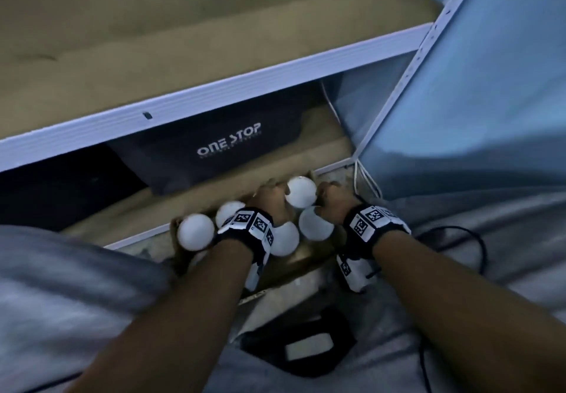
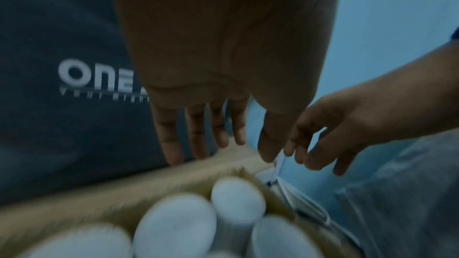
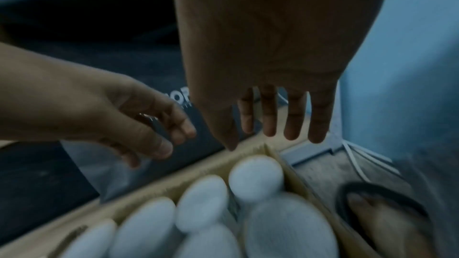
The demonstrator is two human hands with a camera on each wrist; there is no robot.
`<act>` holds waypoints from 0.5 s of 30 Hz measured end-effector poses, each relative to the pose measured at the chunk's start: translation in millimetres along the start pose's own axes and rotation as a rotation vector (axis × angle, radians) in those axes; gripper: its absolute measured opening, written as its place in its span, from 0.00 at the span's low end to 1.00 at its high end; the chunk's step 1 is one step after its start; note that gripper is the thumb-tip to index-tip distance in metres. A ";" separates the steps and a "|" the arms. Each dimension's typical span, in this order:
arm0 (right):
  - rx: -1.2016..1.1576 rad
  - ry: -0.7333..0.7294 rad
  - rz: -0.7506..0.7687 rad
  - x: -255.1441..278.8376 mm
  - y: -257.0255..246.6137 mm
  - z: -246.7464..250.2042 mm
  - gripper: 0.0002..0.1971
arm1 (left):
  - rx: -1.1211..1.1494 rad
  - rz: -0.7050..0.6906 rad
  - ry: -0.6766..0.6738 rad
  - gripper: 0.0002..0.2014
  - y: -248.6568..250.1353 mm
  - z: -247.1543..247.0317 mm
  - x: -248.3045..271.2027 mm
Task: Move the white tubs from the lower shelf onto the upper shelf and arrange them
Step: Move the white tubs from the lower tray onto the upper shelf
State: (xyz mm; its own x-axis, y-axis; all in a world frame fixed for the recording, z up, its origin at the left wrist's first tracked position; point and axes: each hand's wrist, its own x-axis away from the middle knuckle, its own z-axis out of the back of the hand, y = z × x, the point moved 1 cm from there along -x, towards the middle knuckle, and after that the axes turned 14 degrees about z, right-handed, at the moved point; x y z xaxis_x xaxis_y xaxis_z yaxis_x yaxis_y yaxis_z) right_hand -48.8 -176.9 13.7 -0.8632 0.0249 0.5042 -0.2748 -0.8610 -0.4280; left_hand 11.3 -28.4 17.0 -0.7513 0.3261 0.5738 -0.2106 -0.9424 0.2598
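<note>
Several white tubs with round lids stand in an open cardboard box at the lower shelf's front. The farthest tub stands in the box's far right corner, a second tub just in front of it. My left hand hangs to the left of the farthest tub and my right hand to its right. In the wrist views my left hand and my right hand have straight, spread fingers above the tubs and hold nothing.
The upper shelf has a white metal edge and a brown liner. A dark bag marked ONE STOP lies behind the box. White cables run by the shelf upright. My foot in a sandal is right of the box.
</note>
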 end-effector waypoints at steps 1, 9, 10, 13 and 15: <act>0.003 -0.025 -0.013 -2.1 6.9 -9.2 0.25 | -0.032 0.026 -0.040 0.24 -3.1 -14.1 -6.9; 0.075 -0.149 0.002 -20.7 34.9 -57.0 0.37 | -0.164 0.127 -0.163 0.47 -21.4 -88.7 -26.6; 0.087 -0.165 0.006 -23.8 35.9 -62.4 0.39 | -0.170 0.118 -0.160 0.49 -22.4 -94.8 -26.9; 0.177 -0.171 0.022 -30.1 38.2 -77.4 0.46 | -0.222 0.102 -0.106 0.53 -24.0 -107.3 -25.9; 0.264 -0.142 0.052 -30.7 39.6 -85.8 0.46 | -0.275 0.091 -0.046 0.51 -24.8 -112.4 -24.2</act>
State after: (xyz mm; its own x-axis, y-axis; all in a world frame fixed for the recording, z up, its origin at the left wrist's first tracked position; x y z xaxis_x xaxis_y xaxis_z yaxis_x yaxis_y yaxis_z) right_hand -69.5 -168.2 -83.0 -0.8004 -0.0777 0.5944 -0.0966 -0.9619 -0.2558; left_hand -35.6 -21.3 -90.7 -0.7470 0.2366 0.6213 -0.3104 -0.9505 -0.0113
